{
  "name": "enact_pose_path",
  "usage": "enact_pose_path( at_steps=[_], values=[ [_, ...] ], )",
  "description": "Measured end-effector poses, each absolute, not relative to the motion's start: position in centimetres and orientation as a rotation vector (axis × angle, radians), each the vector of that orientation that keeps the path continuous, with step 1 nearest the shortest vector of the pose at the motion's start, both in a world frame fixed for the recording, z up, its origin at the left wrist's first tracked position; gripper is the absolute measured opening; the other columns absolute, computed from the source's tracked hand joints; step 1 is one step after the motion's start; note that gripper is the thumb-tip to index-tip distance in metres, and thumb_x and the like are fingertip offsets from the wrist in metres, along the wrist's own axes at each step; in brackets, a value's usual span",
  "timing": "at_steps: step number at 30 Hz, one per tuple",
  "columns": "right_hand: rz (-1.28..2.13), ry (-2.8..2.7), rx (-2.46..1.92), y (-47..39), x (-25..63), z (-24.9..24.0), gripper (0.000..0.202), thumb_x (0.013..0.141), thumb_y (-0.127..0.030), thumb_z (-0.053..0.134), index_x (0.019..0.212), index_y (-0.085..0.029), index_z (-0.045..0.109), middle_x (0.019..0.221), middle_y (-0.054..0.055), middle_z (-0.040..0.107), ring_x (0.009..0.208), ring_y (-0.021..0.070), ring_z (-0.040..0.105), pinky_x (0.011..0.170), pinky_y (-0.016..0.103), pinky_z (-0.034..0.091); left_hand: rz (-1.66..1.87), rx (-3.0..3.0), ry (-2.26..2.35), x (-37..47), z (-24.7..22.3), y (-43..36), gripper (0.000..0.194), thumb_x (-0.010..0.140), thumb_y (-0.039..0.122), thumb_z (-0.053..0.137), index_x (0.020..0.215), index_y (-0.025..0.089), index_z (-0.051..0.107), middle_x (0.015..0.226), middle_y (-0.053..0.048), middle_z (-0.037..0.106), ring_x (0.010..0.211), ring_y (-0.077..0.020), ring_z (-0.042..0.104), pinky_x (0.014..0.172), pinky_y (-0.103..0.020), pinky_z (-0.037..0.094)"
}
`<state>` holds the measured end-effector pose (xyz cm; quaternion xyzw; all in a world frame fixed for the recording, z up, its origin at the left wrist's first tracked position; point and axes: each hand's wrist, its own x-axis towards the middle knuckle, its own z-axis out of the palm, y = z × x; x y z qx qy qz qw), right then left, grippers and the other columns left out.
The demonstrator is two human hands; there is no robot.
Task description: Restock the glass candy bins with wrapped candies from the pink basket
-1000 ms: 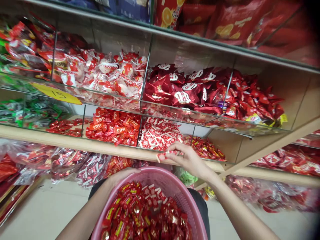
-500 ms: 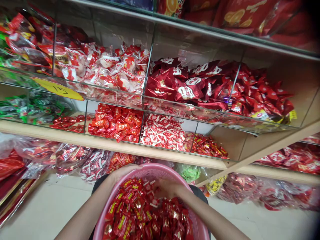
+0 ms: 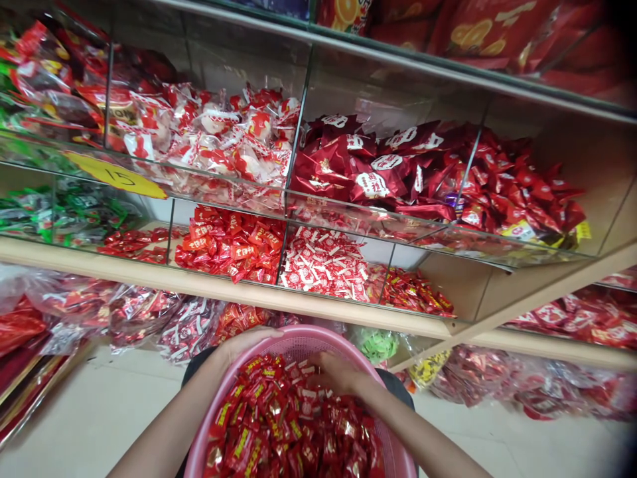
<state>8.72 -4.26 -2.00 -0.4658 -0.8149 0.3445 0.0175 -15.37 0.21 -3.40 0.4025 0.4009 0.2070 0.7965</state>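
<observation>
A pink plastic basket (image 3: 343,340) stands low in front of me, tilted towards me and filled with red-wrapped candies (image 3: 279,418). Some wrappers carry yellow lettering; a few white-and-red wrapped candies (image 3: 307,393) lie near the far side. My left hand (image 3: 251,340) grips the basket's far left rim, its fingers closed over the edge. Inside the basket, at the upper right, my right hand (image 3: 332,372) reaches down among the candies. Its fingertips are blurred and partly hidden, so whether they hold a candy cannot be made out.
Ahead runs a wooden shelf (image 3: 219,287) with glass-fronted compartments of wrapped sweets. A yellow price tag (image 3: 117,175) reading 15 hangs at the left. Below the shelf, plastic bags of candy (image 3: 144,315) rest along the tiled floor (image 3: 134,392). A slanting wooden divider (image 3: 542,292) stands at right.
My right hand has shifted slightly within the basket, uncovering a few more white-and-red candies. My left hand stays on the rim, and the basket has hardly moved.
</observation>
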Motion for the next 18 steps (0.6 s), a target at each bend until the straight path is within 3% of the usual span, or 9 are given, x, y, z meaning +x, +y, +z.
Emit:
enact_pose_path(
  at_steps=[4, 11, 18],
  values=[
    [1.120, -2.528, -1.451, -3.8, 10.1, -0.8, 0.018, 0.072, -0.023, 0.059, 0.089, -0.018, 0.063, 0.083, 0.002, 0.064, 0.070, 0.0134, 0.054, 0.057, 0.021, 0.038, 0.447, 0.892, 0.871, -15.4, -3.5, 0.3, 0.037, 0.069, 0.036, 0.063, 0.097, 0.013, 0.067, 0.091, -0.006, 0.071, 0.083, -0.0211, 0.064, 0.080, -0.028, 0.045],
    [1.247, -2.535, -1.514, -5.3, 10.3, -0.9, 0.010, 0.073, -0.019, 0.052, 0.072, -0.016, 0.061, 0.061, -0.002, 0.056, 0.053, 0.0086, 0.042, 0.047, 0.020, 0.028, 0.452, 0.895, 0.876, -15.4, -3.8, 0.4, 0.038, 0.068, 0.038, 0.065, 0.097, 0.013, 0.067, 0.092, -0.006, 0.071, 0.084, -0.0212, 0.064, 0.080, -0.028, 0.046],
    [1.190, -2.318, -1.507, -6.7, 9.5, -2.6, 0.016, 0.078, -0.023, 0.047, 0.069, -0.016, 0.058, 0.060, -0.002, 0.054, 0.054, 0.0091, 0.042, 0.049, 0.021, 0.029, 0.462, 0.919, 0.867, -15.4, -4.0, 0.4, 0.039, 0.070, 0.039, 0.063, 0.096, 0.011, 0.067, 0.089, -0.008, 0.072, 0.082, -0.0210, 0.065, 0.076, -0.027, 0.047]
  ],
)
